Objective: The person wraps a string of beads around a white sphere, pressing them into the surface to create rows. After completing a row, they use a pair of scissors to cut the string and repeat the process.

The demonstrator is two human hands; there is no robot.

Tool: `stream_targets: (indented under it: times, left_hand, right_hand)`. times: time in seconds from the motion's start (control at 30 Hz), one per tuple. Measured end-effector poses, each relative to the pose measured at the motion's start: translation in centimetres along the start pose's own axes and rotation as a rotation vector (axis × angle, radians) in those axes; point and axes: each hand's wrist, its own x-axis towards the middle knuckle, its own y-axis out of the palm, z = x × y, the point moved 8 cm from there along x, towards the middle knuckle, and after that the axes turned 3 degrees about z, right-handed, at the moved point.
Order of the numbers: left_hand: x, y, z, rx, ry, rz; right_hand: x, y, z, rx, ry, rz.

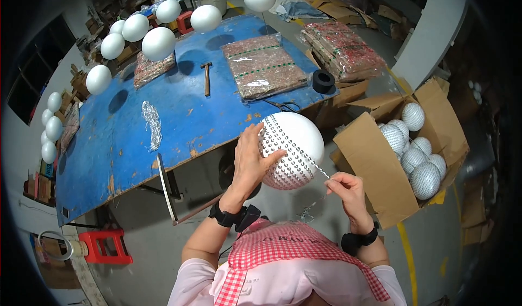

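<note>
In front of me is a white ball point(308, 133), its left and lower parts covered with rows of silver beads point(287, 159). My left hand point(251, 156) holds the ball from the left, with its thumb laid over the beaded rows. Between the thumb and fingers of my right hand point(348, 193) is a silver bead string point(322, 170), pulled taut from the lower right of the ball. The loose end of the string dangles below, near my apron. Whatever supports the ball underneath is hidden.
A blue table point(185, 116) carries a hammer point(206, 79), a bundle of silver strings point(152, 125), scissors point(285, 106), black tape point(323, 81) and bagged packs point(263, 67). Plain white balls point(158, 44) stand above it. At right, a cardboard box point(356, 162) holds beaded balls point(425, 180).
</note>
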Motion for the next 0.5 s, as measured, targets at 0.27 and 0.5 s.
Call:
stream_targets:
  times: [0.27,0.5]
  left_hand:
    - [0.2,-0.3,0.7,-0.074,-0.088,0.007]
    - [0.4,0.5,0.8,-0.125,-0.071,0.162]
  right_hand:
    - [0.5,-0.3,-3.8,0.013,0.06,-0.006]
    - [0.6,-0.1,-3.9,0.001,0.084,-0.023]
